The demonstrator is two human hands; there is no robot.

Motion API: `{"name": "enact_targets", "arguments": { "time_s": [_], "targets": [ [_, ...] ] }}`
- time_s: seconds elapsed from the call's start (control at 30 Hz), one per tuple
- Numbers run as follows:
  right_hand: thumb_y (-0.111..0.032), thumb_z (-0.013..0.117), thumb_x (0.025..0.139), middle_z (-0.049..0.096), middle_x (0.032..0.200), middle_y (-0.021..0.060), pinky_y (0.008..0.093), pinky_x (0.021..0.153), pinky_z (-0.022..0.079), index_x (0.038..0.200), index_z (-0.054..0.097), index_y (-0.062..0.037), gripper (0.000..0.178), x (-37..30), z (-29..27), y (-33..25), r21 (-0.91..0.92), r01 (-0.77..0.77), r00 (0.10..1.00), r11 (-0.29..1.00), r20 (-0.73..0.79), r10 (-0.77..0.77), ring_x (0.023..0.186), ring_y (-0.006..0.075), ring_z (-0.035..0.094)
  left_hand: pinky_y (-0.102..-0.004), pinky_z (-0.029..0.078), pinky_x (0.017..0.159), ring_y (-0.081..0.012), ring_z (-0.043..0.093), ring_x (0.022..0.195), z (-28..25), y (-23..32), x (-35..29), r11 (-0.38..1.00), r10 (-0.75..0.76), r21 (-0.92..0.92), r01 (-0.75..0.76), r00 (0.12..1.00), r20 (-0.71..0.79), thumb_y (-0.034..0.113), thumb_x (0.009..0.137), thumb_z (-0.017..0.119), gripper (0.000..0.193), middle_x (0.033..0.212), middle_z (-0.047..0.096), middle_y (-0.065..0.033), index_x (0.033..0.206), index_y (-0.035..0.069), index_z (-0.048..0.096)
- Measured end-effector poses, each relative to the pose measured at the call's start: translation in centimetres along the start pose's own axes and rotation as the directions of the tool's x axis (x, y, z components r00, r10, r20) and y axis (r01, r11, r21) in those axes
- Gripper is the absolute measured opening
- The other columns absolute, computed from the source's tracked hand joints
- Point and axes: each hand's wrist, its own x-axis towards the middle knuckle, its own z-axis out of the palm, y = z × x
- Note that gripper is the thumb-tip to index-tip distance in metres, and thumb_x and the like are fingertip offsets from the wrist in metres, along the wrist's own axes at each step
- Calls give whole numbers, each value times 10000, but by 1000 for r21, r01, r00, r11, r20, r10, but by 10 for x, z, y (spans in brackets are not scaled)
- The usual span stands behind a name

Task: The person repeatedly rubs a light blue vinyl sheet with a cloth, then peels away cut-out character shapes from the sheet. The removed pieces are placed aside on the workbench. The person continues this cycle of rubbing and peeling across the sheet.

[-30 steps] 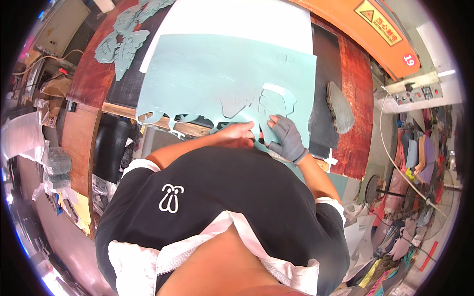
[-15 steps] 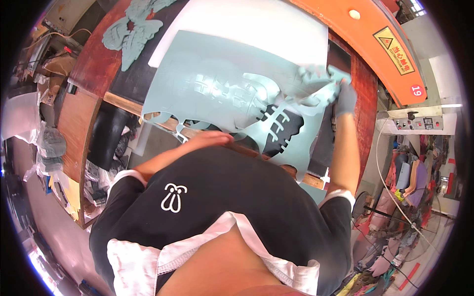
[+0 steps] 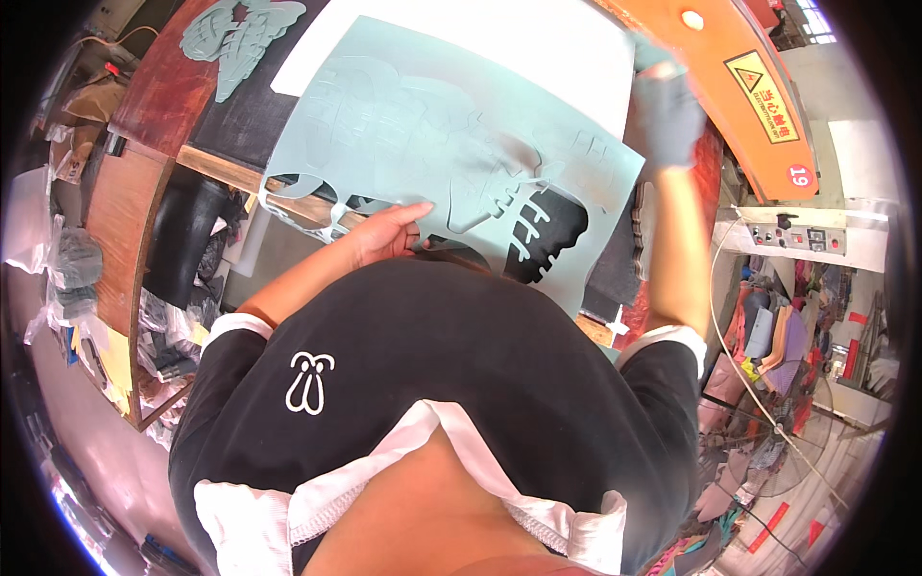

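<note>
A thin teal sheet point(image 3: 365, 125) with shoe-part outlines and cut-out openings lies tilted over the table in front of me. At its near edge is my left hand point(image 3: 384, 236), closed, its thumb over the sheet and its fingers curled beneath. My right hand point(image 3: 669, 120), in a grey glove, is raised at the far right, beyond the sheet's right corner. Motion blurs it; a blurred teal cut piece point(image 3: 651, 56) shows at its closed fingertips. Through a slotted opening in the sheet, a black surface point(image 3: 567, 228) shows.
Several cut teal pieces point(image 3: 235, 43) lie at the far left of the reddish table point(image 3: 154, 101). A white board point(image 3: 499, 43) lies behind the sheet. An orange machine arm point(image 3: 740, 58) with a warning label spans the far right, above a control panel point(image 3: 802, 237).
My right hand has moved up and away with the teal piece. My left hand has gone from beside the sheet's near edge to gripping it. The sheet has shifted and its right part lies flatter.
</note>
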Motion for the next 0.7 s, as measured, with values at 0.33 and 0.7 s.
{"name": "enact_targets", "arguments": {
  "time_s": [0.33, 0.7],
  "targets": [
    [-128, 587, 818, 542, 748, 108, 396, 631, 432, 949, 572, -46, 156, -178, 91, -26, 201, 460, 778, 865, 378, -502, 702, 306, 538, -224, 420, 521, -115, 538, 741, 6, 5, 11, 996, 69, -76, -48, 955, 289, 386, 881, 597, 367, 1004, 557, 9, 1140, 166, 458],
    [-219, 622, 800, 586, 1020, 156, 433, 826, 439, 1094, 556, -36, 353, -190, 81, -18, 333, 252, 766, 908, 505, -398, 967, 349, 542, -250, 421, 523, -129, 475, 629, 8, -2, 19, 967, 83, -253, 6, 937, 340, 375, 933, 508, 383, 1001, 571, -11, 1232, 155, 415]
  ]
}}
